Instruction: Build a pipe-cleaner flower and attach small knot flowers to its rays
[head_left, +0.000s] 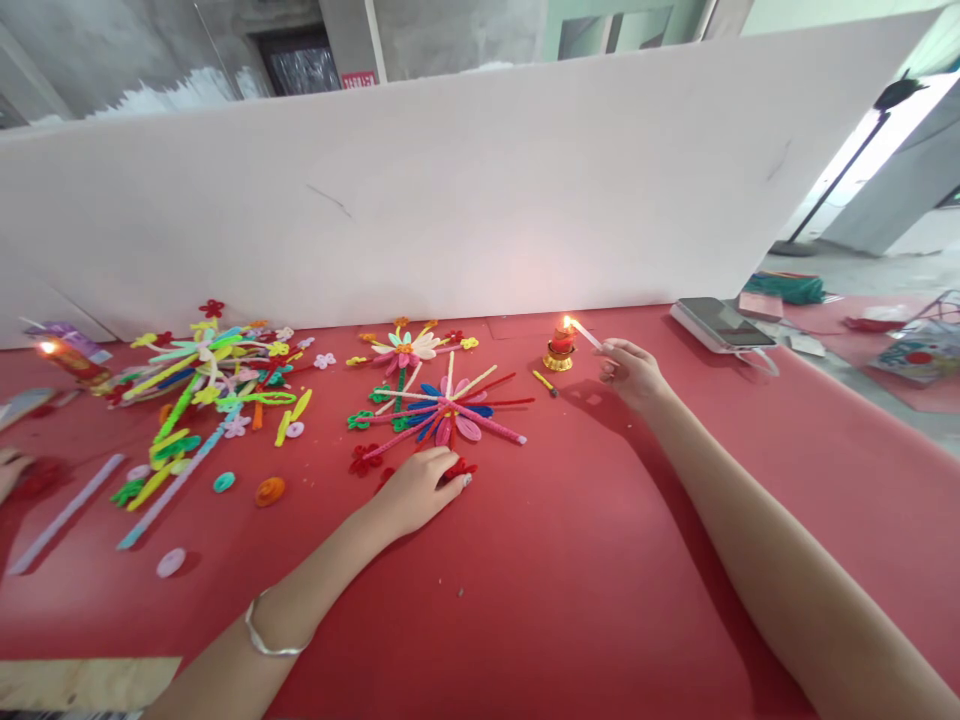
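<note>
My right hand (pixel 632 374) pinches a white glue stick (pixel 587 334), its far tip at the flame of a lit red candle (pixel 562 340) in a gold holder. My left hand (pixel 424 490) rests low over the table with its fingers curled round a red pipe-cleaner piece (pixel 460 468), partly hidden by the hand. Just beyond it lies a pipe-cleaner flower (pixel 450 408) with pink and blue petals and long stems fanning out. Behind that is a second flower (pixel 405 347) with white and pink petals. A short yellow stick (pixel 545 382) with a dark end lies near the candle.
A heap of colourful pipe-cleaner flowers (pixel 202 355) and loose coils covers the left side. Another lit candle (pixel 73 362) stands there, near another person's hand (pixel 11 470). A white board (pixel 465 200) walls the back. A phone-like device (pixel 721 326) lies at right.
</note>
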